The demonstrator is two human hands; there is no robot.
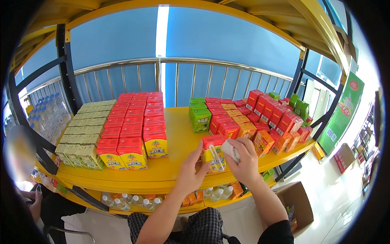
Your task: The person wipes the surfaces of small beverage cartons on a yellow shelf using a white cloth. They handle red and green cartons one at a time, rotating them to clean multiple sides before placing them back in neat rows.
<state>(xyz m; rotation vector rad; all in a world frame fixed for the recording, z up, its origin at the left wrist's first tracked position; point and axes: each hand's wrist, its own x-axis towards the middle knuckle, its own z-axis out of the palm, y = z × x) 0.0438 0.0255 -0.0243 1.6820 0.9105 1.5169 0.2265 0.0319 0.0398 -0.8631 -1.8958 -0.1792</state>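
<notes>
My left hand [192, 170] grips a red and yellow drink carton [212, 156] by its left side, above the front edge of the yellow metal shelf [179, 134]. A white straw in its wrapper lies slanting on the carton's front. In my right hand [243, 157] is a bunched white cloth [230, 150], held against the carton's upper right. Left of my hands stand rows of matching red and yellow cartons [131, 157] beside rows of pale green cartons [88, 155]. To the right are green cartons [201, 119], red cartons [228, 128] and orange cartons [263, 141], some tilted or piled.
Clear bottles [124, 203] and orange cartons lie on the lower shelf. Dark uprights [68, 76] flank the shelf, with a metal railing [207, 62] behind. A seated person [38, 198] is at the far left. An open cardboard box [300, 207] stands on the floor at right.
</notes>
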